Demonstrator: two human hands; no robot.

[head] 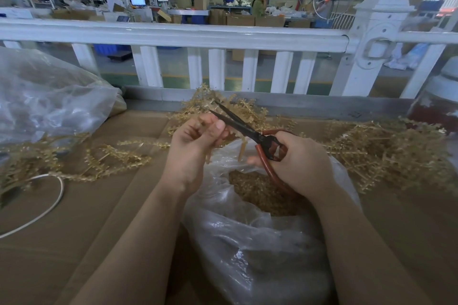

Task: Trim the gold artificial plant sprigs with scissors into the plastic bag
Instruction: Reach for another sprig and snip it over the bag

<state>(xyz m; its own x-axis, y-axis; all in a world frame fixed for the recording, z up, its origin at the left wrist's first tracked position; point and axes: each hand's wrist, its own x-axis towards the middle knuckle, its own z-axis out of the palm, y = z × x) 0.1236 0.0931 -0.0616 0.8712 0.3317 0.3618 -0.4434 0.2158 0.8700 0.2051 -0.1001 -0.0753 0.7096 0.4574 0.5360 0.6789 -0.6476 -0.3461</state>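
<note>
My left hand [195, 141] pinches a gold sprig [238, 109] whose leafy top fans out behind the fingers while short stems hang below. My right hand [297, 161] grips red-handled scissors [247, 129]. Their dark blades stand apart, pointing up and left just beyond my left fingertips, across the sprig. Under both hands sits a clear plastic bag [247, 242] with its mouth open, holding a heap of gold trimmings [257, 193].
Loose gold sprigs lie in a pile on the right [386, 151] and spread on the left [74, 158] over brown cardboard [86, 230]. Another clear bag [44, 96] bulges at far left. A white cord [49, 208] curves at left. A white railing [173, 34] runs behind.
</note>
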